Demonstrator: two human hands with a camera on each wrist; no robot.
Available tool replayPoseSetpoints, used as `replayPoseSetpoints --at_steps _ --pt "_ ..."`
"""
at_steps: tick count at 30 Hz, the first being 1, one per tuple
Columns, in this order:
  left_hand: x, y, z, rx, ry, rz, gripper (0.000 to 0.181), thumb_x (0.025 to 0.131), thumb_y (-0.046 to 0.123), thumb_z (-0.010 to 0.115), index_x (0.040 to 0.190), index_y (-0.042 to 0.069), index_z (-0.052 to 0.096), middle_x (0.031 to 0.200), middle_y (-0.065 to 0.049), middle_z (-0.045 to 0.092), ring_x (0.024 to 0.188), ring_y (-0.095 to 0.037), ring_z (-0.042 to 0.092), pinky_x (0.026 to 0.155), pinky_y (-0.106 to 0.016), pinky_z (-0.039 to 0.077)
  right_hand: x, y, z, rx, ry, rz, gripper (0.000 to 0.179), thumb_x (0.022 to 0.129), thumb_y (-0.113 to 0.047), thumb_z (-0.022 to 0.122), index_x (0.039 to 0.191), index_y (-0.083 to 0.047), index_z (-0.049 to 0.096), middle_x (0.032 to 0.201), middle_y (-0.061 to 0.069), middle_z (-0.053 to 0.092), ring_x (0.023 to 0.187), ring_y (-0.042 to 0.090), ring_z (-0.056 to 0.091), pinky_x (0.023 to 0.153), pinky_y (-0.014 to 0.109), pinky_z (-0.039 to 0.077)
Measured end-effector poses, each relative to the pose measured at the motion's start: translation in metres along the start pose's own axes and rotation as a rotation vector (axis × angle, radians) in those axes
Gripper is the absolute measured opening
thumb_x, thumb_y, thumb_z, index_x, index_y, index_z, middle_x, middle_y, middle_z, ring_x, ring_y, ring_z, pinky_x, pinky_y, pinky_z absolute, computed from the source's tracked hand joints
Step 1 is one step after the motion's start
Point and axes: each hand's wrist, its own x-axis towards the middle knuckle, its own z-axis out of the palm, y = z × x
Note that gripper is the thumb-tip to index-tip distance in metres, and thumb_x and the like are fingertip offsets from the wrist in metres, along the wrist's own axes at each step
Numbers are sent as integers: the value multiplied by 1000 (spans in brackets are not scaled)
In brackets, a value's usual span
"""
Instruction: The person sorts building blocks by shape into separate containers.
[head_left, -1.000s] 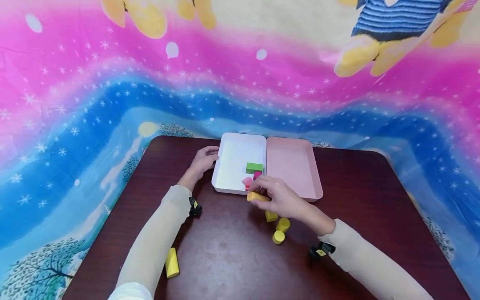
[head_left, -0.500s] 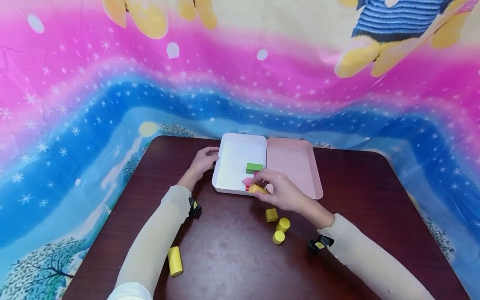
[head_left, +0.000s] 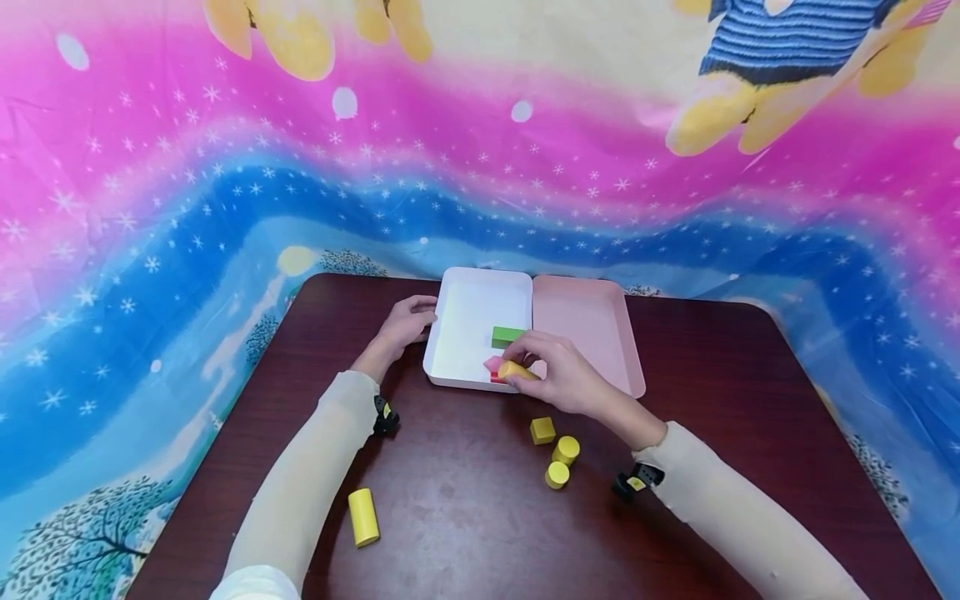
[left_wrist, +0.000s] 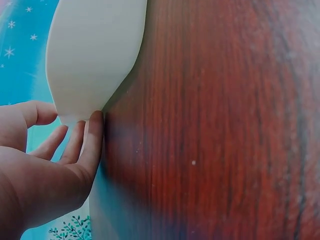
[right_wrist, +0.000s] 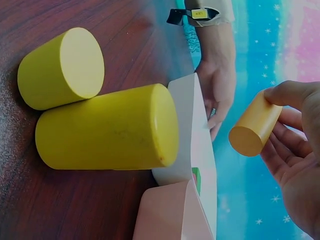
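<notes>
My right hand point(head_left: 562, 371) pinches an orange-yellow cylinder block point(right_wrist: 256, 123) between thumb and fingers, above the white tray's near right corner. Inside that white tray point(head_left: 465, 325) lie a green rectangular block point(head_left: 507, 337), a pink faceted block point(head_left: 492, 364) and a red piece point(head_left: 497, 377), the last partly covered by the held block. At the tray's left side is my left hand point(head_left: 408, 321), with fingertips touching the tray wall point(left_wrist: 95, 60) in the left wrist view. Nearer me stand a yellow cube point(head_left: 543, 431) and two yellow cylinders point(head_left: 566, 450).
A pink tray point(head_left: 588, 333) adjoins the white one on the right. By my left forearm a longer yellow cylinder point(head_left: 363, 517) lies on its side on the dark wooden table point(head_left: 450, 500). Behind the table hangs a printed cloth point(head_left: 480, 192).
My right hand has carried the orange-yellow cylinder slightly forward, over the tray's edge. The lying yellow cylinder has rolled rightward, away from my left forearm. My left hand stays at the tray.
</notes>
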Motion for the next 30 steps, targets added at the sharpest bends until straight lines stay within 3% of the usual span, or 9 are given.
replayPoseSetpoints --at_steps 20,30 --pt "-1 0 -1 10 -19 0 46 107 12 57 153 7 52 143 -15 60 125 -31 63 102 -49 57 11 4 -2 -2 19 2 19 93 -10 83 110 -6 74 104 0 71 93 13 69 86 37 62" --pt "-1 0 -2 13 -29 -1 47 108 12 56 154 7 51 143 -16 59 125 -31 63 103 -49 56 15 10 -1 -5 14 21 17 94 -13 82 109 -11 74 102 -4 69 93 11 67 86 35 62"
